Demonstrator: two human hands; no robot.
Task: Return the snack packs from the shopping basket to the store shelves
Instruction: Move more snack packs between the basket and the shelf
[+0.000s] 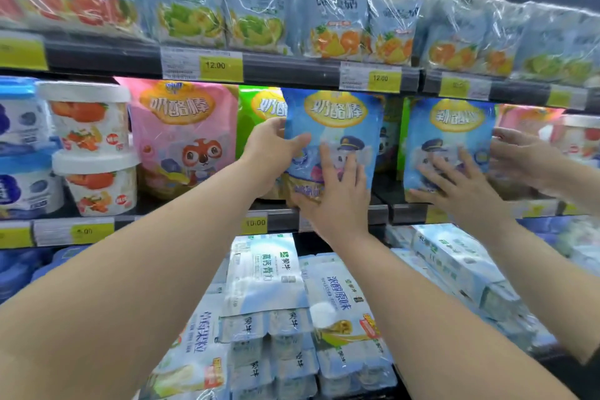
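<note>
One head-worn camera faces the store shelves (292,70) straight on, close up, its wide lens bending the shelf edges; both forearms reach forward from below.

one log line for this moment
step: shelving | left hand: holding blue pack edge | right hand: flat on its front | place: middle shelf

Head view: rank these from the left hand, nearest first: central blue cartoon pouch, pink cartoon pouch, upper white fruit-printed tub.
1. Central blue cartoon pouch: in the left hand's grip.
2. Pink cartoon pouch: just left of the hand.
3. Upper white fruit-printed tub: farthest left.
</note>
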